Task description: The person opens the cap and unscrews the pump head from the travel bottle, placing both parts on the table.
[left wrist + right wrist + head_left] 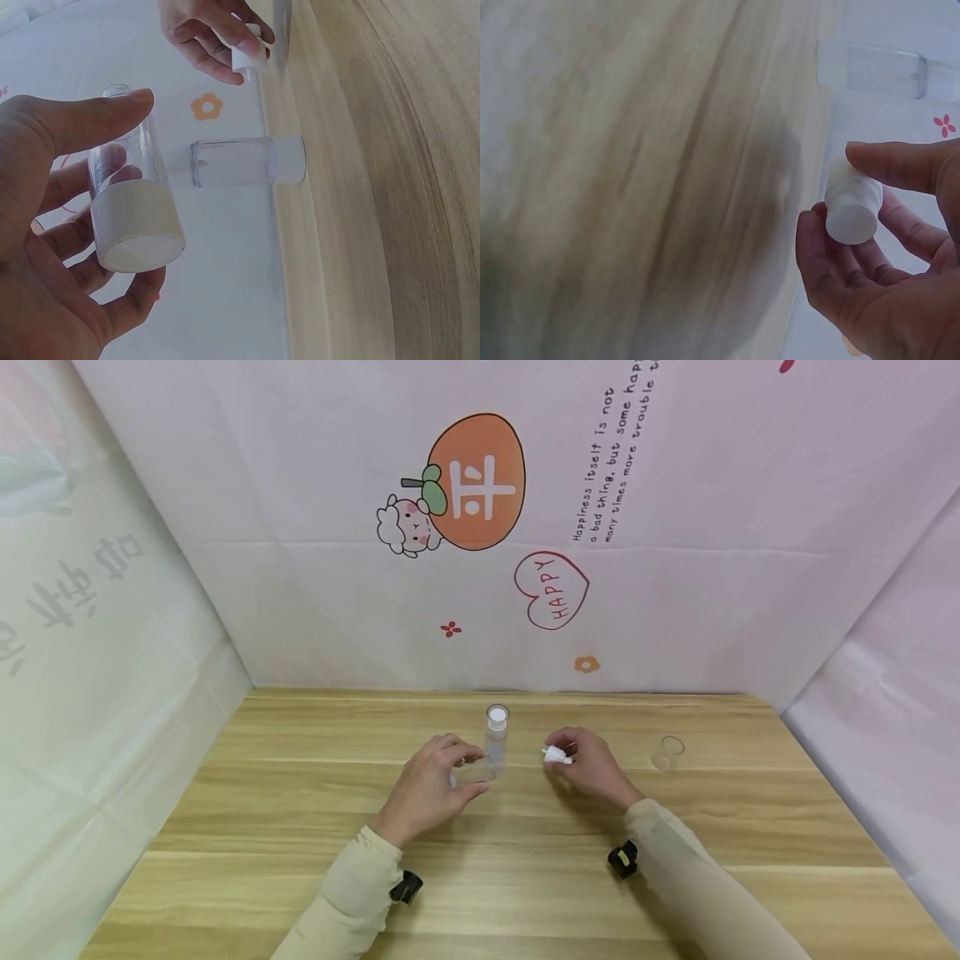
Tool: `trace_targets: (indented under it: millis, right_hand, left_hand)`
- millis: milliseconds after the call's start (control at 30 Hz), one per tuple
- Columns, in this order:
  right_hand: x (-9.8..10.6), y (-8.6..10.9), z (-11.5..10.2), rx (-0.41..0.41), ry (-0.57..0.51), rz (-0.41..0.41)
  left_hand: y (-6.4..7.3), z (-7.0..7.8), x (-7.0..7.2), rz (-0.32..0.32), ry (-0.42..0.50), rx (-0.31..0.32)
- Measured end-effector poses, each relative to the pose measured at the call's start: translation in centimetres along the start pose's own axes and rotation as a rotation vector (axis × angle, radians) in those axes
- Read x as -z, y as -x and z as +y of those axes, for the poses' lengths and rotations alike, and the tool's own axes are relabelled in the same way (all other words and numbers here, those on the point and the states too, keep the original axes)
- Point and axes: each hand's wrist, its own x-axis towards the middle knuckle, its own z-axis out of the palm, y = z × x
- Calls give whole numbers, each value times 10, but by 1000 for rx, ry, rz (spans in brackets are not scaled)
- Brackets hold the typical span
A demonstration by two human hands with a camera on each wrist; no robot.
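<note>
My left hand point(429, 787) grips a small clear bottle point(139, 225) with a white base. It lies tilted between thumb and fingers, its narrow neck at the thumb and its base facing the left wrist camera. My right hand point(596, 770) pinches a small white pump top point(557, 755) between thumb and fingertips. In the left wrist view, a thin nozzle sticks out of the pump top point(249, 60). Between the two hands, slightly farther back, a clear cylinder point(495, 747) with a white base point(289, 160) stands upright on the table.
A clear, open-rimmed cap point(667, 753) stands on the wooden table point(517, 877), right of my right hand. A printed white cloth point(337, 618) rises behind the table's back edge, and more cloth hangs at both sides. Each wrist carries a small black camera.
</note>
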Motion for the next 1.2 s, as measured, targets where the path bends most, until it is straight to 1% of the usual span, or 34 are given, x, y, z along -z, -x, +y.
trace_targets:
  millis: [200, 467, 833, 1200]
  right_hand:
    - [-2, -4, 3, -14, 27, 3]
    - [-7, -10, 1, -45, 60, -3]
    - [-13, -14, 1, -31, 93, 23]
    - [-15, -20, 0, -53, 139, 10]
  left_hand:
    - [0, 0, 0, 2, 2, 1]
    - [2, -1, -1, 6, 5, 7]
    - [2, -2, 0, 4, 4, 7]
    - [1, -2, 2, 1, 8, 12]
